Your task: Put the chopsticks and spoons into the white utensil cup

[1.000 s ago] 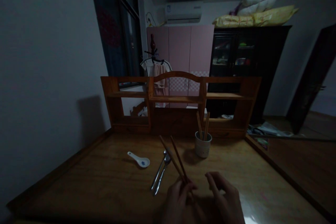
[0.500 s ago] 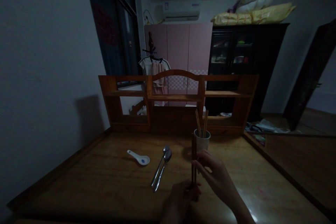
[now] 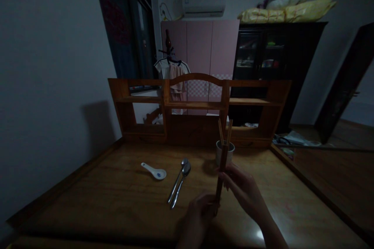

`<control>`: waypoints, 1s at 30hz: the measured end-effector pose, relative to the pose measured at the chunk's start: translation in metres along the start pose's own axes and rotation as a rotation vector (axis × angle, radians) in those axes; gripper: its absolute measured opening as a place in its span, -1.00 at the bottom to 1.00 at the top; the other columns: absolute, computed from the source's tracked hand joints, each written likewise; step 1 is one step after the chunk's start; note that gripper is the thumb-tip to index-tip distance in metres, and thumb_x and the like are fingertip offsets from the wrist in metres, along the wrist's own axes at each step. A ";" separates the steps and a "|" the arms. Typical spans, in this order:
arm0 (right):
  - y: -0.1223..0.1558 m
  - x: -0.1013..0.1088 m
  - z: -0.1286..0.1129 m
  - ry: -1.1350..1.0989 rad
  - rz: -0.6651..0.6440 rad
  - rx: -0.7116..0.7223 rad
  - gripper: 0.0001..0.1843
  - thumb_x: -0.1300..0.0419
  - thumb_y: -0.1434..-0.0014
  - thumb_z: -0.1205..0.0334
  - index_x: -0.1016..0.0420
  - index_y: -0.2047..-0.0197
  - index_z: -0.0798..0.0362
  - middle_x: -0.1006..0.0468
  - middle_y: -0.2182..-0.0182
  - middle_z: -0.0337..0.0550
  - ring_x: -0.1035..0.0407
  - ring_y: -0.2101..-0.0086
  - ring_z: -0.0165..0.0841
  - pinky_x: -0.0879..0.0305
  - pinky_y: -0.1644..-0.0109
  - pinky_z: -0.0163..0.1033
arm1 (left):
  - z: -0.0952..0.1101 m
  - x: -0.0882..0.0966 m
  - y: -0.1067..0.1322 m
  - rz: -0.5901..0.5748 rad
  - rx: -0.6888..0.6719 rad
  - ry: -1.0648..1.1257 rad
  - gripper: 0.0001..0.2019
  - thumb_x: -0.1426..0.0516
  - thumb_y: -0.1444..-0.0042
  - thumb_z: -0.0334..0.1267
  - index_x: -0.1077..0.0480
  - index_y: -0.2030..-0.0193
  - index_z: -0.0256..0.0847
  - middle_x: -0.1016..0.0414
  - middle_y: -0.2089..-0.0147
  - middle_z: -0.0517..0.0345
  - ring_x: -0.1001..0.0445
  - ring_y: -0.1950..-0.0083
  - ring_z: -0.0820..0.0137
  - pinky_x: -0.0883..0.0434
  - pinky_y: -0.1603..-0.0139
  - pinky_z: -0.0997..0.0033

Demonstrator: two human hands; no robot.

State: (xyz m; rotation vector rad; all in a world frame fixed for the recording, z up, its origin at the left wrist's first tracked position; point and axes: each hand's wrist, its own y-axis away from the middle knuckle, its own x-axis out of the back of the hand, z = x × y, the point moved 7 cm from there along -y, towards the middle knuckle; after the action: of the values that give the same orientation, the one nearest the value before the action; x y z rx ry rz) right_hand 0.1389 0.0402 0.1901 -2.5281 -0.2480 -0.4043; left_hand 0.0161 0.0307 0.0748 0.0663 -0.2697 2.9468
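A pair of wooden chopsticks (image 3: 221,171) stands nearly upright over the wooden table (image 3: 117,202), held by both hands. My left hand (image 3: 198,218) is closed round their lower end. My right hand (image 3: 244,188) pinches them near the middle. Just behind the chopsticks stands a small white cup (image 3: 224,152) with two more chopsticks (image 3: 224,132) sticking out of it. To the left lie two metal spoons (image 3: 179,183) side by side and a white ceramic spoon (image 3: 154,171) with a blue mark.
A low wooden shelf unit (image 3: 198,105) runs along the table's far edge. A grey wall is on the left. Beyond are a pink wardrobe (image 3: 204,54), a dark cabinet (image 3: 271,58) with bedding on top, and floor clutter at the right.
The chopsticks went from slanting left in my left hand to standing upright. My right hand rose from the table and took hold of them; they now sit closer to the cup.
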 end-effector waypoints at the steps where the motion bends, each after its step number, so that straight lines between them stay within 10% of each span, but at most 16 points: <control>1: 0.000 0.001 0.001 0.003 0.002 -0.002 -0.82 -0.08 -0.30 0.14 -0.42 0.22 0.06 -0.40 0.32 -0.19 -0.33 0.39 -0.40 -0.28 0.35 -0.32 | -0.002 0.000 0.000 -0.004 0.016 -0.022 -0.73 -0.12 -0.12 -0.19 -0.52 0.10 -0.23 -0.52 0.24 0.08 -0.46 0.24 0.33 -0.37 0.27 0.49; 30: 0.011 -0.005 -0.012 0.082 -0.040 -0.005 -0.86 -0.09 -0.29 0.18 -0.43 0.18 0.03 -0.46 0.33 -0.18 -0.41 0.28 -0.32 -0.32 0.26 -0.30 | -0.023 0.004 -0.006 0.037 0.017 -0.163 -0.84 -0.16 -0.04 -0.23 -0.55 0.38 -0.23 -0.45 0.37 0.10 -0.37 0.42 0.42 -0.25 0.51 0.56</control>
State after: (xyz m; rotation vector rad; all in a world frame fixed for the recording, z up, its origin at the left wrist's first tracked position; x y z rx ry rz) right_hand 0.1344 0.0241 0.1932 -2.5078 -0.2667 -0.5232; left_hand 0.0123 0.0414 0.0540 0.3081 -0.2716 2.9847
